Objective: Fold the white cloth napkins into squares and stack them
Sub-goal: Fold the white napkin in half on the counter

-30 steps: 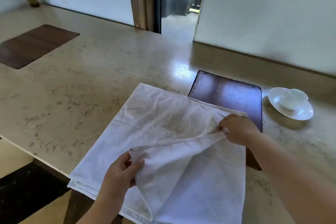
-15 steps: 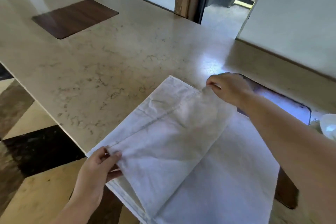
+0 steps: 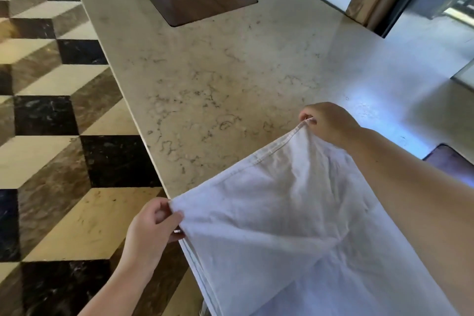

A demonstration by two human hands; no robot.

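On the counter (image 3: pixel 230 79), one napkin (image 3: pixel 295 213) between two pinching hands.

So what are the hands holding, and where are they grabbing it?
Both hold the white napkin. The left hand pinches its near corner, and the right hand pinches its far corner.

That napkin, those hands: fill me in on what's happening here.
A person is partway through folding a white cloth napkin at the edge of a marble counter. The left hand pinches the near corner of the cloth, out past the counter's edge, and the right hand pinches the far corner over the counter. The top layer is held between them, creased and not yet laid flat. A dark wooden placemat lies farther along the counter. No stack of folded napkins is in view.
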